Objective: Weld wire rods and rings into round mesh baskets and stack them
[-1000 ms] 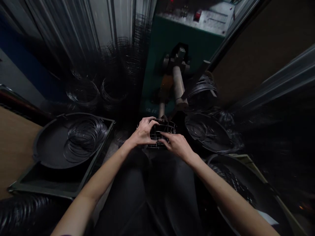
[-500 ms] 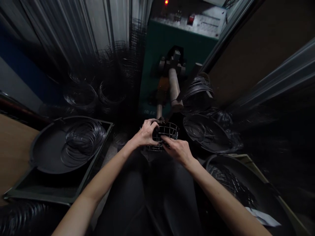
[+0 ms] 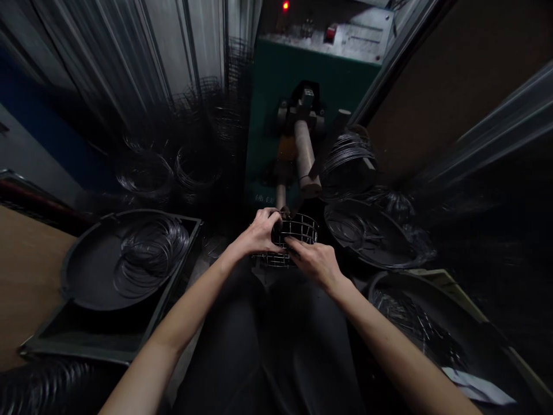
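A round wire basket [image 3: 307, 226] sits in front of the green machine [image 3: 272, 86], just beyond my knees. My left hand [image 3: 262, 231] is curled over the basket's left side and upper rim, gripping it with thumb and fingers. From the right, my right hand [image 3: 314, 260] closes on the basket's near wires, its fingers close to my left thumb. The machine's lower metal rod [image 3: 281, 197] comes down to the basket's far rim beside my left fingers. Above it juts a thick metal arm [image 3: 305, 153]. My hands cover part of the basket.
On the left, a shallow black pan [image 3: 90, 271] holds wire rings [image 3: 151, 253] above a crate [image 3: 78, 346]. To the right stand a pan of wire pieces [image 3: 391, 239] and a larger pan [image 3: 466, 323]. Wire coils [image 3: 144, 173] lie by the corrugated wall. A red light [image 3: 286, 6] glows.
The basket and both hands appear slightly further right, and the basket seems a little turned. The whole view has shifted slightly. Both hands keep their hold.
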The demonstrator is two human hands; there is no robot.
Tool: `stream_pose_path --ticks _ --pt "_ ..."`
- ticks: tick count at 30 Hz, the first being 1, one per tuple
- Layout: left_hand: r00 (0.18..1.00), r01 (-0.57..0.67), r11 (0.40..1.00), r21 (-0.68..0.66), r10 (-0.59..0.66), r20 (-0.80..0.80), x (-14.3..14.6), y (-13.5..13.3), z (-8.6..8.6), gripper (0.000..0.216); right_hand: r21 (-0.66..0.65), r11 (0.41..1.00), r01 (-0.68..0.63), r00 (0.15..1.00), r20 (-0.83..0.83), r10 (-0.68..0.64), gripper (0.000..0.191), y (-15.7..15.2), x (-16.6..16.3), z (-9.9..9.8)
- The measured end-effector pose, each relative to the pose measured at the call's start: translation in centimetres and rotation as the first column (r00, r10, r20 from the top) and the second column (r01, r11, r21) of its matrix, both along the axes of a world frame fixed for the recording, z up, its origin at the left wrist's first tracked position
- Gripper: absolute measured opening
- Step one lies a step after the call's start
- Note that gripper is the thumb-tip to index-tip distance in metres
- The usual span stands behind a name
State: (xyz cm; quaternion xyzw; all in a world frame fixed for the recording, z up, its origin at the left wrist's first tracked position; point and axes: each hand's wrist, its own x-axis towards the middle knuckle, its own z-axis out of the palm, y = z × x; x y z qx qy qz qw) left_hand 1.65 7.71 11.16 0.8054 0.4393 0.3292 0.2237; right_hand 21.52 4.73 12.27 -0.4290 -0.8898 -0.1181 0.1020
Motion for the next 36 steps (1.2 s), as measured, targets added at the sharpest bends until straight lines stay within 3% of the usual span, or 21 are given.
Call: stream_pose_path --ticks 14,18,20,23,29,36 --pt "0.998 0.035 0.999 -0.042 -0.037 -0.048 -0.4 2.0 1.3 0.065 -0.077 0.996 0.054 0.998 -0.035 -0.057 0.031 1.2 -0.4 0.9" --pt "0.996 0.085 0.995 -0.061 -0.085 0.004 -1.6 1.5 0.6 0.085 -0.124 0.991 0.043 0.988 -0.142 -0.061 0.035 0.4 0.4 1.0" --pt "0.996 0.088 0.993 -0.076 -0.087 0.011 -2.4 1.2 0.0 0.092 -0.093 0.995 0.038 0.968 -0.242 -0.059 0.033 -0.1 1.3 0.7" --pt "0.999 0.041 0.996 -0.083 -0.040 0.019 -3.0 0.8 -0.7 0.086 -0.043 0.995 0.093 0.941 -0.322 -0.102 0.030 -0.3 2.4 0.1" --pt "0.998 0.003 0.999 -0.045 0.000 0.066 -2.9 1.7 -0.8 0.084 -0.007 0.995 0.104 0.933 -0.346 -0.100 0.039 1.4 2.8 -0.8" --pt "0.995 -0.009 0.998 -0.066 0.015 0.096 -3.2 3.5 -0.7 0.082 0.013 0.993 0.119 0.928 -0.358 -0.106 0.046 3.4 2.1 -0.2"
